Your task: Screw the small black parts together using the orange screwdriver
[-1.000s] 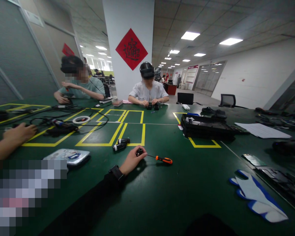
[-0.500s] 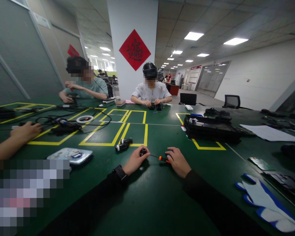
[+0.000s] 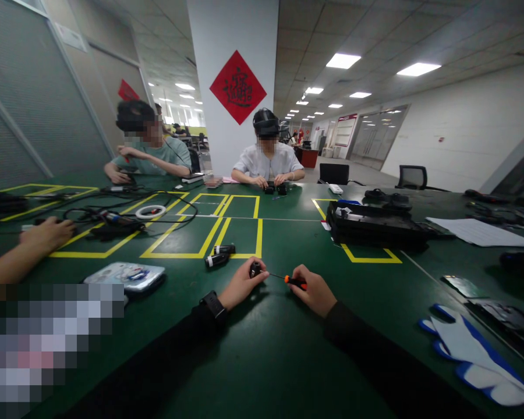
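Observation:
My left hand (image 3: 243, 284) is closed around a small black cylindrical part (image 3: 255, 269), its end showing between thumb and fingers. In my right hand (image 3: 315, 291) is a screwdriver (image 3: 295, 282) with an orange and black handle, gripped by the thumb and curled fingers. Its thin shaft points left, and the tip meets my left thumb and the black part; whether it sits in the part I cannot make out. Just beyond my left hand, two black cylinders (image 3: 218, 259) with white bands lie on the green table (image 3: 271, 361).
To the left are a pale blue case (image 3: 126, 276), tangled black cables (image 3: 113, 224) and another person's hand (image 3: 48, 235). At right lie a black housing (image 3: 375, 224), paper sheets (image 3: 480, 231) and blue-white gloves (image 3: 475, 355). Two people (image 3: 268, 160) sit across the table.
My right hand has gone from loosely spread fingers over the screwdriver handle to a closed grip on it. My left hand still holds the black part in nearly the same place.

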`<state>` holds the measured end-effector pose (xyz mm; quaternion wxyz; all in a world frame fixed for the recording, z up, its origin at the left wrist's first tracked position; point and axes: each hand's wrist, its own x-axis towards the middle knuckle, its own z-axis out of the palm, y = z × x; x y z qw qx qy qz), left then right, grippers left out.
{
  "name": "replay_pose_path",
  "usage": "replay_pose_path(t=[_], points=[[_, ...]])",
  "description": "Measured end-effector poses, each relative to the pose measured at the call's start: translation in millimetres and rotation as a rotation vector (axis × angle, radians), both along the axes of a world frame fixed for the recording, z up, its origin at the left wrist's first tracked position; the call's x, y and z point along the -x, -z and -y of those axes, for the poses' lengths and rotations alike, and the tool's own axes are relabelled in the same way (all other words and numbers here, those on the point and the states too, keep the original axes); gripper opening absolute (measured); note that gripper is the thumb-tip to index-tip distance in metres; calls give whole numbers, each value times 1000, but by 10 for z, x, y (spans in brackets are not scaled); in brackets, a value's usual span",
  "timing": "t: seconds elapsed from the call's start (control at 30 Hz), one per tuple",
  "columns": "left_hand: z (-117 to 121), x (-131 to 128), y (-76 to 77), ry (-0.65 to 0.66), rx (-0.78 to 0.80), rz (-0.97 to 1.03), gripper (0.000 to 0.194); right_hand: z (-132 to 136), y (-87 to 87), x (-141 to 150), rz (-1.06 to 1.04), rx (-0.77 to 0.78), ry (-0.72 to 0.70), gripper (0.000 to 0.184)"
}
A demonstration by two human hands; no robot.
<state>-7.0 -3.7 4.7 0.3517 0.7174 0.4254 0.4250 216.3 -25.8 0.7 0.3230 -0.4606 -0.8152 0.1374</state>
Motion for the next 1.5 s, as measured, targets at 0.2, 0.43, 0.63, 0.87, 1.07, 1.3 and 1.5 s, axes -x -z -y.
replay_pose_path(t=[0.2, 0.43, 0.63, 0.87, 1.07, 1.3, 1.5], points=[[32, -2, -52, -8, 21, -12, 24, 62, -82, 48, -48, 27, -35, 17], [3, 4, -17, -102, 44, 38, 26, 106, -141, 99, -281, 13, -57, 16], [14, 5, -8, -94, 32, 51, 26, 45, -53, 100, -589, 218, -62, 17], [64, -2, -70, -26, 44, 9, 25, -40, -15, 85, -837, 507, -43, 31], [32, 13, -33, -39, 34, 17, 24, -66, 30, 48, -779, 377, 4, 29], [11, 19, -3, -75, 36, 53, 22, -126, 49, -1, -722, 319, -30, 23], [11, 23, -2, -56, 55, 141, 20, -16, -16, 90, -480, 378, -73, 32]])
